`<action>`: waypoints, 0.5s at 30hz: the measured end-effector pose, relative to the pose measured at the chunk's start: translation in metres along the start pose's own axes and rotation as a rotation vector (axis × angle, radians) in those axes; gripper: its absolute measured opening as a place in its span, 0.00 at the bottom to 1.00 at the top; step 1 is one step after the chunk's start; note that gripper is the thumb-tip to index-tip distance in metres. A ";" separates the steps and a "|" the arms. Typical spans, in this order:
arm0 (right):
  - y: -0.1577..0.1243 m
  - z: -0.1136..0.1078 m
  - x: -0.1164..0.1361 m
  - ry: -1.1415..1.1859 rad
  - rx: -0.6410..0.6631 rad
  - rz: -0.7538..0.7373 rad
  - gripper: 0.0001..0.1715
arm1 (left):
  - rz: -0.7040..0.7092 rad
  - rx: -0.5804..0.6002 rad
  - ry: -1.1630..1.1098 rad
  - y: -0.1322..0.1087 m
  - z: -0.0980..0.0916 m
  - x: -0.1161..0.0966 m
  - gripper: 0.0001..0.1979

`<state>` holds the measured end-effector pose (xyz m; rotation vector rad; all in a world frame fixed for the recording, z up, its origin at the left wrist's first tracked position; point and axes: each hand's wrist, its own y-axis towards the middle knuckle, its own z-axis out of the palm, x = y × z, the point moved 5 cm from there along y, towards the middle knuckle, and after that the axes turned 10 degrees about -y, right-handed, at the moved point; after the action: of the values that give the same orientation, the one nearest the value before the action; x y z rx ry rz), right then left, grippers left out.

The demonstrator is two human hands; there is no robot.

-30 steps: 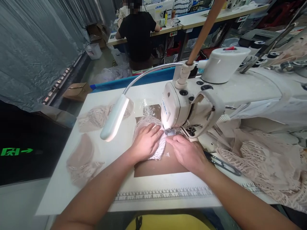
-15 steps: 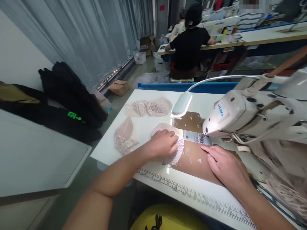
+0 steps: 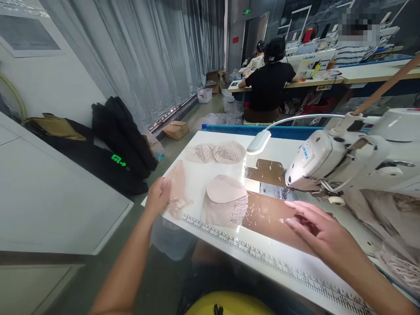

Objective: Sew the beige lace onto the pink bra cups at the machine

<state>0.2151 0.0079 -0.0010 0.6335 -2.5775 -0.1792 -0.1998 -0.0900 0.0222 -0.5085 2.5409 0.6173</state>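
Note:
At the table's left edge, my left hand (image 3: 159,195) is closed on the side of a sheer pale-pink fabric piece (image 3: 177,183) with a gathered lower end. My right hand (image 3: 316,225) hovers over the brown plate beside the sewing machine (image 3: 315,162), thumb and fingers apart, with nothing in it. Between the hands lies a smooth pale-pink bra cup (image 3: 226,189) on ruched mesh fabric (image 3: 226,212). Behind it rests a pair of gathered mesh cups (image 3: 215,153), side by side.
A lamp (image 3: 259,141) on a bent arm reaches over the white table (image 3: 193,175). A ruler strip (image 3: 249,251) runs along the front edge. More pale fabric (image 3: 370,214) lies right of the machine. A person in black (image 3: 271,87) sits at another table ahead.
My left hand has left the cup and moved left to the sheer fabric piece. My right hand has lifted slightly, its fingers spreading. The head view has tilted up and left.

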 end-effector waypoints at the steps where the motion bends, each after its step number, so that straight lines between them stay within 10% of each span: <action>1: -0.005 -0.004 0.013 0.046 0.010 -0.013 0.29 | 0.027 -0.004 -0.052 -0.012 -0.005 -0.013 0.14; 5: -0.018 -0.009 0.082 0.408 0.058 -0.174 0.48 | 0.283 0.223 -0.565 -0.057 0.001 -0.088 0.11; 9: -0.025 0.023 0.114 1.018 0.333 0.095 0.29 | 0.428 0.555 -0.878 -0.080 0.039 -0.145 0.10; 15: -0.065 0.018 0.065 1.434 0.229 0.457 0.28 | 0.510 0.346 -0.408 -0.052 0.086 -0.139 0.16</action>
<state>0.1820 -0.0797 -0.0052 0.0864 -1.2583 0.5416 -0.0323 -0.0571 0.0098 0.3648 2.3011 0.3812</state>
